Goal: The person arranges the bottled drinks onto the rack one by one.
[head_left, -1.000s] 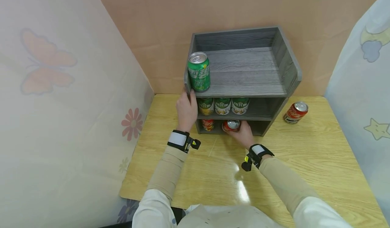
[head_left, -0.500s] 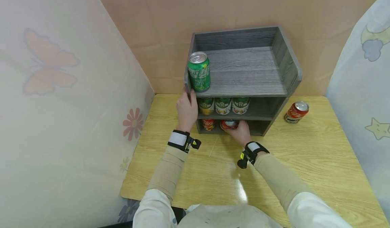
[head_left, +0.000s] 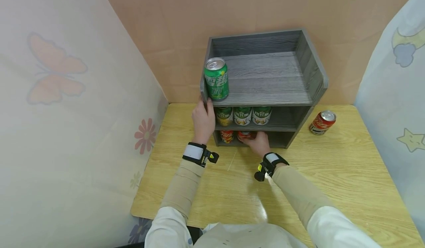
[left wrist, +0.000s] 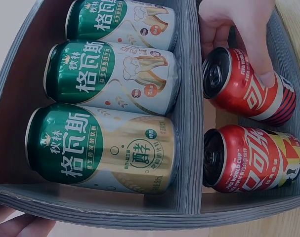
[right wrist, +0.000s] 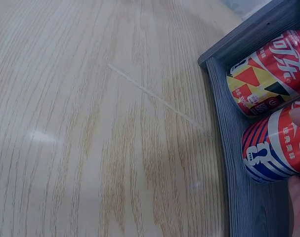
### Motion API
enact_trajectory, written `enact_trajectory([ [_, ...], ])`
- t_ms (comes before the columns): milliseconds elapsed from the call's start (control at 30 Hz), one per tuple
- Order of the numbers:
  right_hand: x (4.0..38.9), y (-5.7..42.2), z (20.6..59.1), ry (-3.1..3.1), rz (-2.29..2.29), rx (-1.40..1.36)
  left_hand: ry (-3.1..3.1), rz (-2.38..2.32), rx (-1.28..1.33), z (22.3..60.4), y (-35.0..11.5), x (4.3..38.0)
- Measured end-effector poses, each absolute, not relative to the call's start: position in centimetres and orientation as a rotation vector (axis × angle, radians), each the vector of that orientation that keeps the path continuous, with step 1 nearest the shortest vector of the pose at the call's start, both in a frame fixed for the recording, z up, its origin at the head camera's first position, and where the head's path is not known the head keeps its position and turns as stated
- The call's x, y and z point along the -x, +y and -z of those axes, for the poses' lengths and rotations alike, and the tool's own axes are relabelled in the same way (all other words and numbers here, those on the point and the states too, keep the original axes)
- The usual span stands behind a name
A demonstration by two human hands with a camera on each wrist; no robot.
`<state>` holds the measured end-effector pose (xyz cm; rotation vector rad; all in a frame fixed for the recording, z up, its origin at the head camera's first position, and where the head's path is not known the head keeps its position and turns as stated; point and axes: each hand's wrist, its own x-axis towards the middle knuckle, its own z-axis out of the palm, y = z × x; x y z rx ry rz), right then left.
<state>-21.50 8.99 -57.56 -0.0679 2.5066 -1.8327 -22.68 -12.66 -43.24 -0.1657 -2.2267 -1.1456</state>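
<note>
My left hand grips the left side panel of the grey wooden shelf unit. In the bottom compartment my right hand holds a red cola can with a striped lower band, thumb laid along its side. That can tilts slightly in the left wrist view, beside another red cola can with a yellow patterned base. The right wrist view shows the striped band close to the other can; I cannot tell whether they touch.
Three green-topped drink cans stand in a row on the middle level. A green soda can occupies the top left corner. Another red cola can stands on the wooden table, right of the unit.
My right hand has moved left and deeper into the bottom compartment with the cola can, bringing it nearer the other cola can. The left hand has kept its place.
</note>
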Motion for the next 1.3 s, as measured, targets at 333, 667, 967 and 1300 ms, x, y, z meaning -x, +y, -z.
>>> enact_trajectory([
  [333, 21.6, 8.8, 57.1, 2.532, 1.763, 0.022, -2.215, 1.141, 0.178, 43.3, -12.6, 22.7],
  [667, 21.8, 8.9, 57.3, 2.598, 1.698, 0.010, -2.221, 1.143, 0.175, 43.2, -12.5, 22.5],
  [967, 22.2, 8.7, 58.0, 2.575, 1.771, 0.063, -2.219, 1.135, 0.177, 43.3, -12.6, 22.7],
  [1300, 22.3, 8.4, 57.9, 2.542, 1.797, 0.092, -2.237, 1.134, 0.158, 43.2, -12.5, 22.6],
])
